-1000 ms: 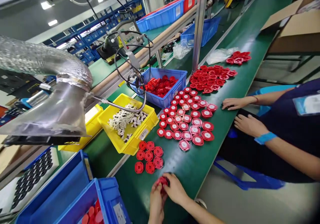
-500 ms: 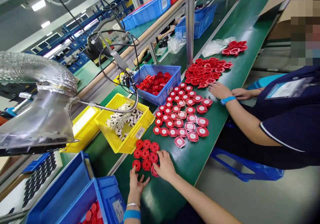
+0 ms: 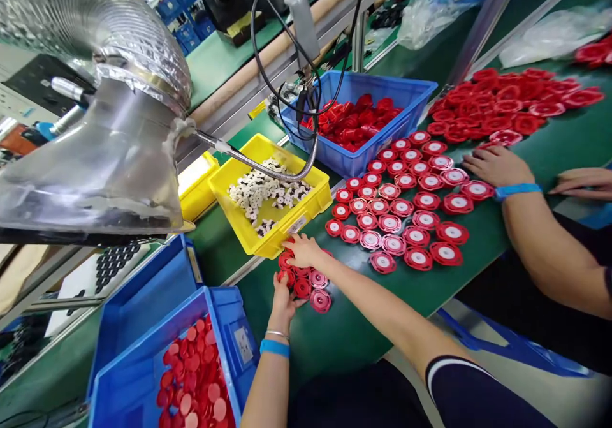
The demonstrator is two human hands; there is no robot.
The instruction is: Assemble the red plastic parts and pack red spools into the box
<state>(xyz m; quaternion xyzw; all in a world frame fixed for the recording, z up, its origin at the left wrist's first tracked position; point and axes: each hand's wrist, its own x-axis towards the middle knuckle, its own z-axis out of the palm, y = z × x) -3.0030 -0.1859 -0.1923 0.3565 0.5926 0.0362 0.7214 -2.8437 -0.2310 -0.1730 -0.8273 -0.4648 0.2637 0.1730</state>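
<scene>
A small cluster of round red plastic parts (image 3: pixel 302 286) lies on the green bench in front of me. My left hand (image 3: pixel 283 302) rests at the cluster's near-left edge, fingers spread against the outer parts. Over the far side of the same cluster reaches my right hand (image 3: pixel 305 251), its fingers extended onto the top parts and partly hiding them. Neither hand visibly lifts a part. Just behind is a yellow bin (image 3: pixel 272 249) of small white-and-black pieces (image 3: pixel 261 189).
Red parts with white discs (image 3: pixel 389 224) stand in rows to the right, beside a red heap (image 3: pixel 507 106). A co-worker's hand (image 3: pixel 500 163) touches that area. Blue bins (image 3: pixel 368 154) hold red pieces. A metal duct hood (image 3: pixel 95 160) hangs at left.
My right hand has moved from the cluster's right side to its far side. My left hand now touches the near-left parts. The view has shifted and come closer.
</scene>
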